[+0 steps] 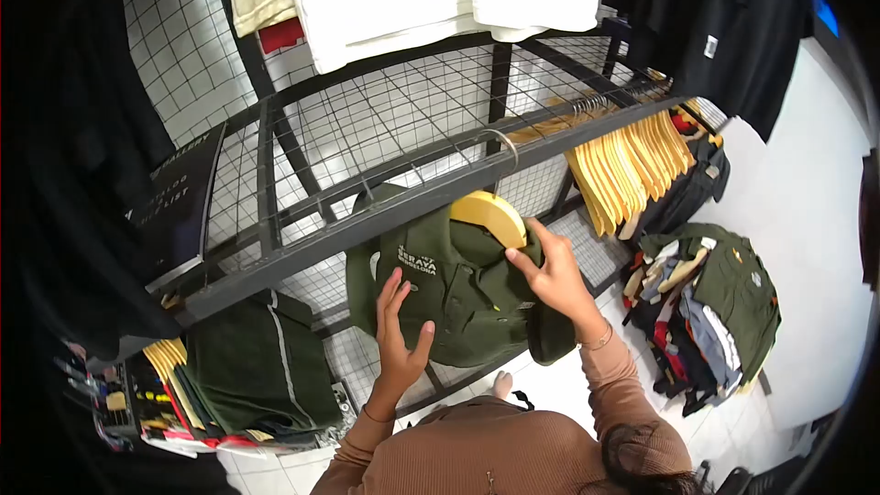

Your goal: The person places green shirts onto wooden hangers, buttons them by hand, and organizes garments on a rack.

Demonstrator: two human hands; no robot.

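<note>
A dark green polo shirt (477, 312) with white lettering on its chest hangs in front of me on a yellow wooden hanger (490, 213). The hanger's metal hook (504, 148) goes over the dark rail of the rack. My right hand (555, 280) pinches the shirt at the collar and shoulder, beside the hanger's end. Against the lower chest, below the lettering, my left hand (401, 344) is open with its fingers apart. Whether its fingertips press the cloth, I cannot tell.
Bare yellow hangers (632, 170) hang along the rail to the right. A bundle of clothes (710, 302) is below them. Other dark green garments (257, 362) hang at lower left. White shirts (394, 0) hang above the wire-mesh shelf (376, 119). A dark sign (179, 202) leans at left.
</note>
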